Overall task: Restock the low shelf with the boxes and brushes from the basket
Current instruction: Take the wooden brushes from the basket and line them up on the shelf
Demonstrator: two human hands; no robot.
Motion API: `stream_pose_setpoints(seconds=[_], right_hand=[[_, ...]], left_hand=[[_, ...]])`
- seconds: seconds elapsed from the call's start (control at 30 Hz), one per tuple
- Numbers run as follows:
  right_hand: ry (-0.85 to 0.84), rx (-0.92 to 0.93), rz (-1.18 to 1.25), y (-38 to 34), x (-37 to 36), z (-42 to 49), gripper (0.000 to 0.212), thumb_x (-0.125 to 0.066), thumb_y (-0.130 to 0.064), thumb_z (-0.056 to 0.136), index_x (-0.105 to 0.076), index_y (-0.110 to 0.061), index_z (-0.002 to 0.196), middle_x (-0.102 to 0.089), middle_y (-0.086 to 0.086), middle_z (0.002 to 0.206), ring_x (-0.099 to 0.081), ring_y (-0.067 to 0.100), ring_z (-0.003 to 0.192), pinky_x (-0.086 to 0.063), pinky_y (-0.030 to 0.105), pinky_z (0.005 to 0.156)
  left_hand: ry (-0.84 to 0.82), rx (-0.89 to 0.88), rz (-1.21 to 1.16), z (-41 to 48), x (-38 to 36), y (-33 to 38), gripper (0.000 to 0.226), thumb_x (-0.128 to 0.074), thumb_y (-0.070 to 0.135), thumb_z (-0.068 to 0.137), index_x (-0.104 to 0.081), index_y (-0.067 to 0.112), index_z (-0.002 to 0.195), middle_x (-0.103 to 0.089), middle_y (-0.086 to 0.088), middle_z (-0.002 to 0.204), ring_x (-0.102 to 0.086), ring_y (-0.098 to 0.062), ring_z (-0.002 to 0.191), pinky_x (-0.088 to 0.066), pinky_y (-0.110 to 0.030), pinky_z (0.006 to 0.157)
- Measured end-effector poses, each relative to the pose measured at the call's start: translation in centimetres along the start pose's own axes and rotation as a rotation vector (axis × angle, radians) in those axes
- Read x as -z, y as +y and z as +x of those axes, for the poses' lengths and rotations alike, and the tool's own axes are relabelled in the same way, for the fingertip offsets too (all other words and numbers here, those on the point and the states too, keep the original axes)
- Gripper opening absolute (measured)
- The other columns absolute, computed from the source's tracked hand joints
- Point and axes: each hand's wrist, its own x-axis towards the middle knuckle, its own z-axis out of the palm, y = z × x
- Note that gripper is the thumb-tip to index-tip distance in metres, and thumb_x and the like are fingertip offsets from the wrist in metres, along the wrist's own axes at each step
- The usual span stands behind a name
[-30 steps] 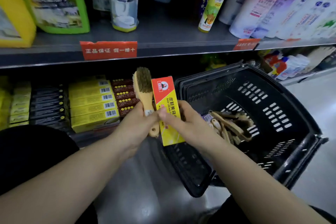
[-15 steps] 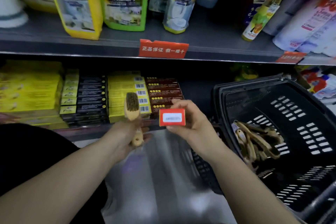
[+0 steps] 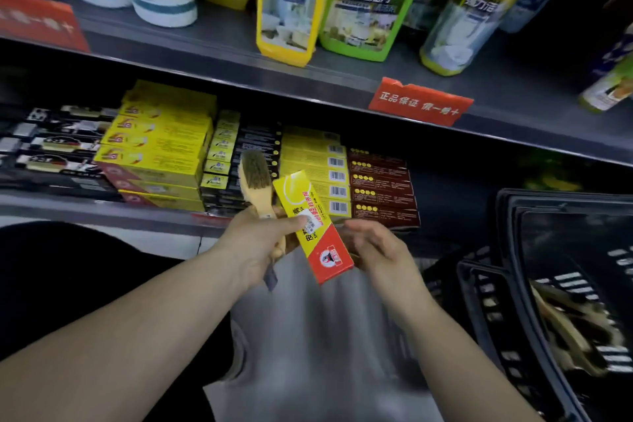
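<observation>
I am clutching the brush [image 3: 255, 178] and box [image 3: 310, 223] together in my left hand [image 3: 253, 247], just short of the low shelf [image 3: 102, 212], probably freeing the blurred right hand [image 3: 376, 247] beside it, whose grasp I cannot tell.

red shelf tag [image 3: 420, 102]: 正品保证

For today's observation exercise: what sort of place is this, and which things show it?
Most likely a shop aisle: identical boxes stacked on the low shelf, cleaner bottles on the shelf above, a red tag on its edge, a basket alongside.
</observation>
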Motion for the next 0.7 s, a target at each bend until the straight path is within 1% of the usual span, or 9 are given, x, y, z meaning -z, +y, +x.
stream_pose_setpoints(seconds=[0.07, 0.1, 0.2, 0.27, 0.33, 0.43, 0.57, 0.63, 0.7], right_hand=[[-0.02, -0.118, 0.059, -0.2, -0.8, 0.7, 0.018, -0.047, -0.014, 0.097, -0.064, -0.017, 0.102, -0.072, -0.001, 0.09, -0.067, 0.004, 0.079, -0.056, 0.02, 0.068], [-0.044, -0.146, 0.065, -0.3, -1.3, 1.0, 0.015, -0.051, -0.02, 0.095, -0.065, -0.021, 0.099, -0.072, -0.001, 0.089, -0.067, 0.004, 0.076, -0.057, 0.022, 0.068], [-0.104, -0.146, 0.049, -1.3, -2.2, 1.9, 0.01, -0.061, -0.024, 0.089, -0.063, -0.031, 0.096, -0.07, -0.003, 0.09, -0.068, 0.002, 0.074, -0.054, 0.018, 0.062], [-0.13, -0.128, 0.016, -1.9, -2.3, 2.5, 0.014, -0.062, -0.025, 0.088, -0.06, -0.035, 0.097, -0.07, -0.004, 0.09, -0.068, 0.002, 0.075, -0.052, 0.016, 0.062], [-0.15, -0.126, -0.015, -2.6, -2.3, 3.0, 0.012, -0.06, -0.027, 0.089, -0.059, -0.037, 0.095, -0.072, -0.011, 0.081, -0.068, -0.001, 0.072, -0.051, 0.013, 0.059], [-0.191, -0.144, -0.057, -3.6, -2.2, 3.6, 0.01, -0.055, -0.033, 0.092, -0.06, -0.035, 0.1, -0.072, -0.011, 0.08, -0.068, -0.002, 0.07, -0.05, 0.011, 0.057], [-0.188, -0.082, -0.21, -4.8, -2.5, 4.6, 0.038, -0.067, -0.028, 0.084, -0.055, -0.025, 0.119, -0.069, 0.0, 0.096, -0.069, 0.009, 0.086, -0.058, 0.027, 0.074], [-0.077, 0.05, -0.338, -5.1, -2.9, 4.7, 0.039, -0.076, -0.028, 0.075, -0.059, -0.023, 0.11, -0.062, -0.001, 0.087, -0.062, 0.0, 0.072, -0.055, 0.021, 0.067], [0.023, 0.189, -0.483, -5.0, -3.6, 4.6, 0.036, -0.08, -0.031, 0.07, -0.06, -0.026, 0.099, -0.052, -0.006, 0.078, -0.049, -0.002, 0.06, -0.044, 0.011, 0.058]], left_hand=[[0.026, -0.025, -0.042, -0.1, 0.3, 0.1, 0.031, -0.075, 0.0, 0.073, -0.053, 0.002, 0.095, -0.064, -0.024, 0.091, -0.056, -0.027, 0.085, -0.046, -0.056, 0.092], [0.036, -0.049, -0.055, -0.2, 0.3, 0.2, 0.036, -0.075, -0.001, 0.073, -0.052, -0.001, 0.101, -0.062, -0.028, 0.098, -0.054, -0.029, 0.088, -0.041, -0.061, 0.095], [0.031, -0.104, -0.037, -0.1, 0.2, 0.2, 0.036, -0.075, 0.003, 0.074, -0.051, 0.002, 0.101, -0.065, -0.026, 0.097, -0.059, -0.032, 0.084, -0.048, -0.065, 0.083], [0.03, -0.105, -0.013, 0.4, 0.4, 0.1, 0.029, -0.075, 0.013, 0.077, -0.05, 0.011, 0.092, -0.067, -0.008, 0.068, -0.063, -0.02, 0.061, -0.056, -0.047, 0.057], [0.068, -0.119, -0.052, 0.8, 0.6, 0.2, 0.025, -0.072, 0.016, 0.08, -0.047, 0.014, 0.08, -0.049, 0.009, 0.038, -0.043, -0.005, 0.032, -0.042, -0.02, 0.037], [0.086, -0.143, -0.049, 1.2, 1.0, 0.4, 0.026, -0.069, 0.014, 0.083, -0.045, 0.016, 0.075, -0.043, 0.009, 0.037, -0.034, -0.002, 0.028, -0.029, -0.014, 0.031], [0.031, -0.193, 0.055, 1.2, 1.6, 0.8, 0.026, -0.072, 0.009, 0.08, -0.047, 0.018, 0.079, -0.056, 0.003, 0.054, -0.053, -0.008, 0.045, -0.04, -0.021, 0.037], [0.037, -0.21, 0.01, 1.3, 1.7, 0.8, 0.024, -0.07, 0.007, 0.081, -0.048, 0.018, 0.079, -0.062, -0.004, 0.072, -0.06, -0.02, 0.07, -0.052, -0.032, 0.055], [0.039, -0.196, -0.033, 1.3, 1.7, 0.8, 0.022, -0.067, 0.011, 0.084, -0.047, 0.019, 0.079, -0.062, -0.01, 0.082, -0.059, -0.026, 0.079, -0.049, -0.032, 0.052]])
